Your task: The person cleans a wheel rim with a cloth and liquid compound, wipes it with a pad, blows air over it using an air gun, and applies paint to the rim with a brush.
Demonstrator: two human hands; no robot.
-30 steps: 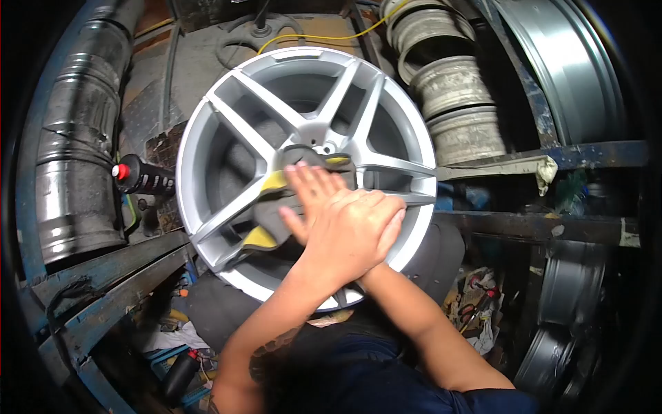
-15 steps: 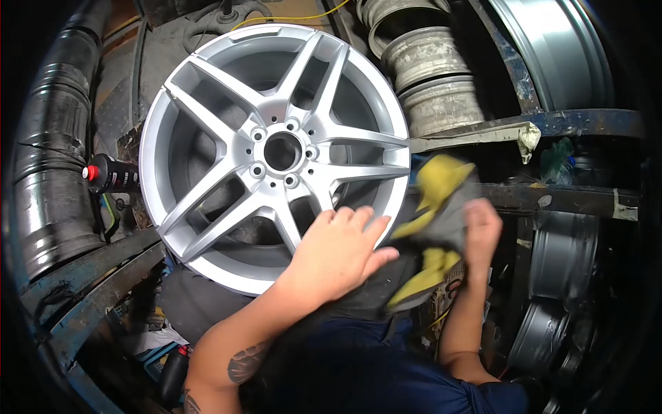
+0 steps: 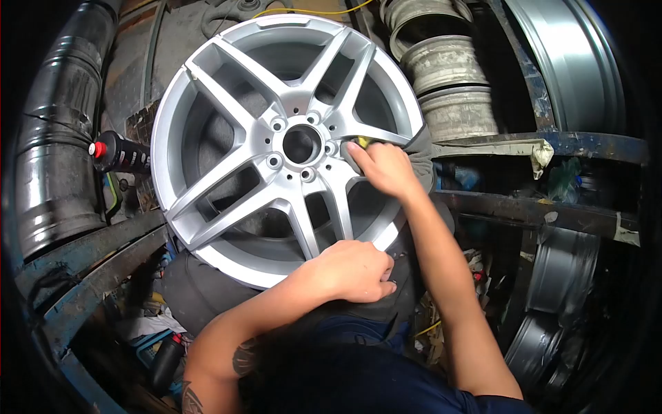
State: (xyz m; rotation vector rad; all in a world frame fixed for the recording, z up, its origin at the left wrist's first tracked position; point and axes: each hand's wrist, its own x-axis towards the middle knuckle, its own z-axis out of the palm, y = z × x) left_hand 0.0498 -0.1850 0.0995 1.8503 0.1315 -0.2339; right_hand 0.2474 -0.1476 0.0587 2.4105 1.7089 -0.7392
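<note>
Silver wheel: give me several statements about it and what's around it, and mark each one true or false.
1. The right hand holds a grey cloth against the silver wheel. True.
2. The left hand is gripping the far edge of the rim. False: it is curled beside the near side, and no cloth shows in it.
3. The wheel has five pairs of spokes. True.
4. A cap covers the centre hole. False: the hole is open.
5. A black bottle with a red cap is left of the wheel. True.
</note>
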